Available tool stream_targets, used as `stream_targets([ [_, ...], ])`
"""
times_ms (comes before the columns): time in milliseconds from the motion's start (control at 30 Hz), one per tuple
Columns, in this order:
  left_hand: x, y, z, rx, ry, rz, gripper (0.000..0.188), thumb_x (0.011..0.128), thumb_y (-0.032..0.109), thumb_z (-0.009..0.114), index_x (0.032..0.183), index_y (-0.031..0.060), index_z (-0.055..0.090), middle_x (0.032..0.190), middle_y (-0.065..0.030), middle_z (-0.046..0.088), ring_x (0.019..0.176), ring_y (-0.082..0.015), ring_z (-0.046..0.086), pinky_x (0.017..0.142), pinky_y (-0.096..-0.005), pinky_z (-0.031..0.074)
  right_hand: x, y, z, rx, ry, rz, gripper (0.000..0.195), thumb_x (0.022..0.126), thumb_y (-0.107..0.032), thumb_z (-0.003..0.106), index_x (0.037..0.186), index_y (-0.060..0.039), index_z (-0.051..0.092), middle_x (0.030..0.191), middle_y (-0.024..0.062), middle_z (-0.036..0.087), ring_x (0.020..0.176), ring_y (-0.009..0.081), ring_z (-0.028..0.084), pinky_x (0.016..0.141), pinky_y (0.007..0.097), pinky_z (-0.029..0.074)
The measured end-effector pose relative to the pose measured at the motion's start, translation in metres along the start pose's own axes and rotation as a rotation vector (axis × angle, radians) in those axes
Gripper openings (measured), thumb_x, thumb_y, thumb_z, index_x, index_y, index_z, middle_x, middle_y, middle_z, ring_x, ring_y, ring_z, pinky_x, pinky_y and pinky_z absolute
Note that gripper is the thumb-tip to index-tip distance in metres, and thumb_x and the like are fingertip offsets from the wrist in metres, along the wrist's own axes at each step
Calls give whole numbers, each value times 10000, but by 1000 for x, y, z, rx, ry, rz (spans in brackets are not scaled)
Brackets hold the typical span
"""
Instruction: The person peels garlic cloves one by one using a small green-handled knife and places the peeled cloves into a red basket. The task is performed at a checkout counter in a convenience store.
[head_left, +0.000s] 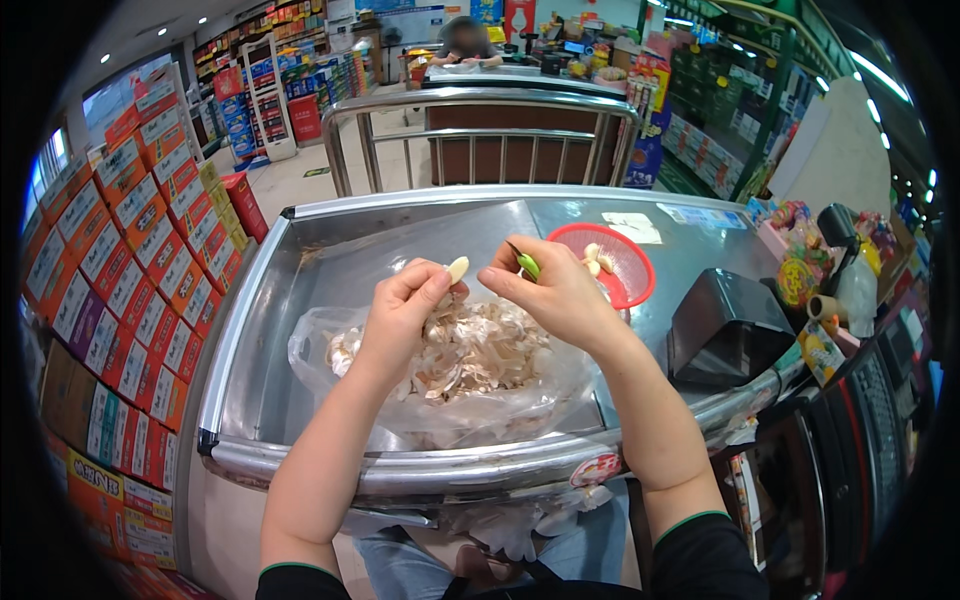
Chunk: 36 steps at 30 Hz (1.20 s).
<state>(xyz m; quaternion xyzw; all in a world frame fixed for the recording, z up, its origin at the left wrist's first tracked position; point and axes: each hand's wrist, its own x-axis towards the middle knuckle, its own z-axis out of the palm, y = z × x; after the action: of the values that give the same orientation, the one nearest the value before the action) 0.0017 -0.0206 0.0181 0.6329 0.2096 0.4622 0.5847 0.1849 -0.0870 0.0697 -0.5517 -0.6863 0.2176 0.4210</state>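
Between the thumb and fingers of my left hand (409, 304) is a pale peeled garlic clove (458, 268). My right hand (559, 292) grips a small knife with a green handle (529, 265), its dark tip pointing up and left; the rest is hidden in the palm. Both hands hover close together over a clear plastic bag (315, 360) heaped with papery garlic skins (480, 352). Part of a whitish garlic bulb seems to show at the heap's left side. Behind my right hand stands a red plastic strainer basket (637, 274) with several peeled cloves (595, 259) in it.
The metal counter (255, 360) has a raised rim. A dark box-shaped device (727, 330) stands at the right, near a keyboard (874, 420). Stacked cartons (135, 247) line the left. Beyond a steel railing (480, 135), a person (465, 45) sits at another counter.
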Motion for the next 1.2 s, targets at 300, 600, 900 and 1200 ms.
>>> stream_targets([
  [300,-1,1,5,313,-27,144,265,928,225,558,849,-5,664,831,-19,563,754,-85,491,674,-224,394,1,5,3,19,25,-32,230,864,-204,659,829,12,590,704,-5,560,646,58,481,568,227,397],
  [600,-5,2,12,343,-93,-88,206,893,190,568,909,9,665,734,32,554,660,-44,436,596,-204,354,-1,14,-76,710,452,-39,175,890,-219,638,897,-47,607,656,-32,504,474,3,335,411,162,229],
  [900,4,-18,-2,669,108,96,428,840,117,554,1259,32,531,1253,-150,529,1135,-233,517,949,-309,389,-3,56,-114,209,663,16,187,845,-233,674,859,-61,601,690,-5,546,618,54,493,525,195,362],
  [1200,5,-16,-6,644,71,69,289,837,121,576,1103,15,618,1019,-91,628,964,-174,570,837,-297,436,6,63,-102,98,607,1,147,814,-113,602,900,4,584,757,98,642,649,152,642,620,287,490],
])
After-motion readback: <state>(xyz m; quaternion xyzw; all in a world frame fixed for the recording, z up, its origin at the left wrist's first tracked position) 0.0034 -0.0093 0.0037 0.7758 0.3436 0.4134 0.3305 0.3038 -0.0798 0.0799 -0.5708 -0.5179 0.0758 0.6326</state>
